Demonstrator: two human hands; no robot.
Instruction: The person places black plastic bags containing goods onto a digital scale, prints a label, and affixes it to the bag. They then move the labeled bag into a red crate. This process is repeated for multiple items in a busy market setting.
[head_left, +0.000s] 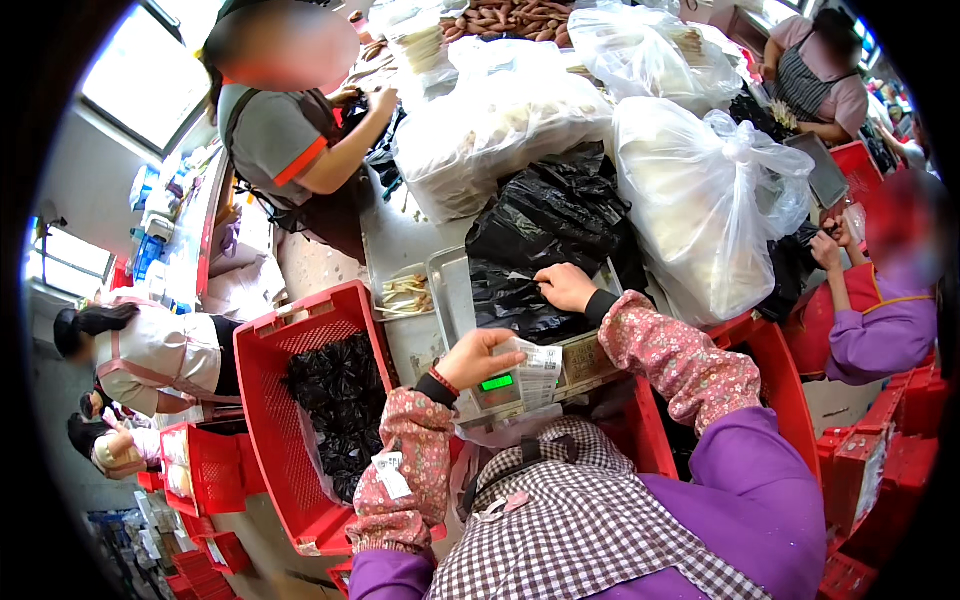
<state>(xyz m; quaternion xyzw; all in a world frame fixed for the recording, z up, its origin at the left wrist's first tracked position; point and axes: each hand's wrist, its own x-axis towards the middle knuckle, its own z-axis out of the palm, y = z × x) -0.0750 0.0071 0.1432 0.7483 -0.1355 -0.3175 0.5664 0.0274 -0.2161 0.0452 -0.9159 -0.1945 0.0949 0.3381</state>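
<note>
My left hand (478, 360) is closed on a strip of white printed labels (541, 372), just above the front of a weighing scale with a lit green display (497, 382). A full black plastic bag (520, 235) lies on the scale's metal tray (450, 290). My right hand (567, 288) is at the near side of this bag, fingers bent and closed on its black film. A small pale piece (518, 276) lies on the bag beside those fingertips. Another white label (392, 475) is on my left sleeve.
To my left stands a red crate (270, 400) with black bags inside. Clear bags of pale goods (690, 210) crowd the table's far side. A small tray of pale strips (405, 295) lies left of the scale. Co-workers (290, 150) stand across and to the right (860, 300).
</note>
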